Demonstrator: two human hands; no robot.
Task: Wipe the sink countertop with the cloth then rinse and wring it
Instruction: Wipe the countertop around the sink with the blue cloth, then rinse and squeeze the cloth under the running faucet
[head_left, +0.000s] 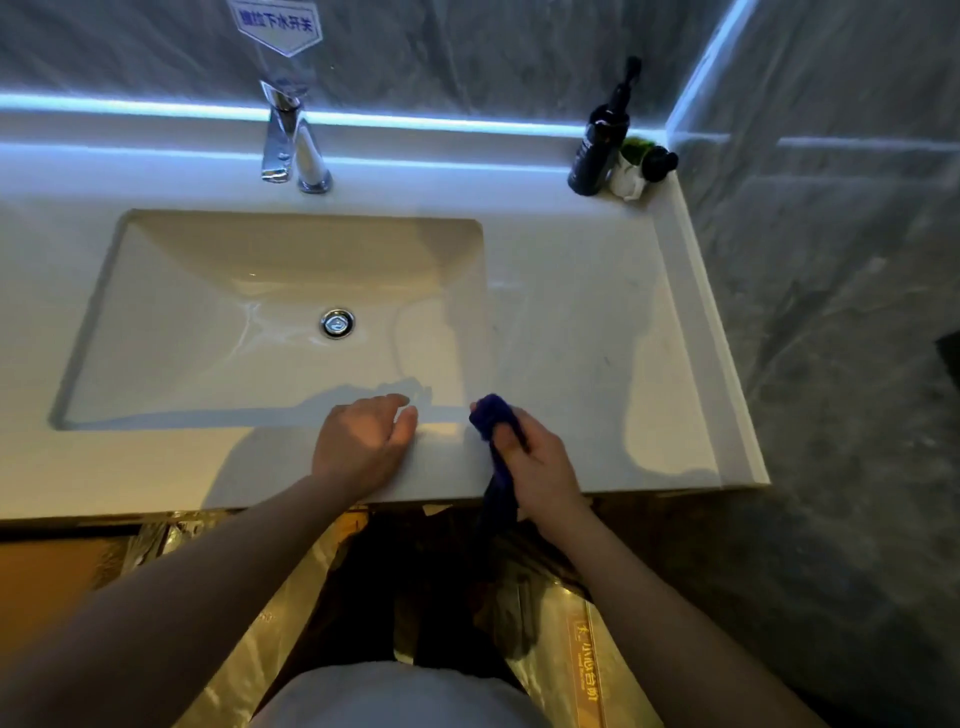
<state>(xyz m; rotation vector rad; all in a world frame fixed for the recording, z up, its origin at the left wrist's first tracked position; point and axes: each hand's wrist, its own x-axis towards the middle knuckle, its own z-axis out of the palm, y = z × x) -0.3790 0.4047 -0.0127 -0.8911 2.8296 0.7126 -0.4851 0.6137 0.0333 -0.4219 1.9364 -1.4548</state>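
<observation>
A dark blue cloth is bunched in my right hand above the front strip of the white countertop, just right of the basin's near corner. One end of the cloth hangs down past the counter's front edge. My left hand rests palm down on the front strip, fingers slightly apart, tips at the rim of the rectangular sink basin. It holds nothing. The chrome faucet stands behind the basin with no water running. The drain sits in the basin's middle.
A black pump bottle and a small green, white and black ornament stand in the back right corner of the counter. Grey marble walls close off the back and the right side. A glossy floor and my legs show below the counter's front edge.
</observation>
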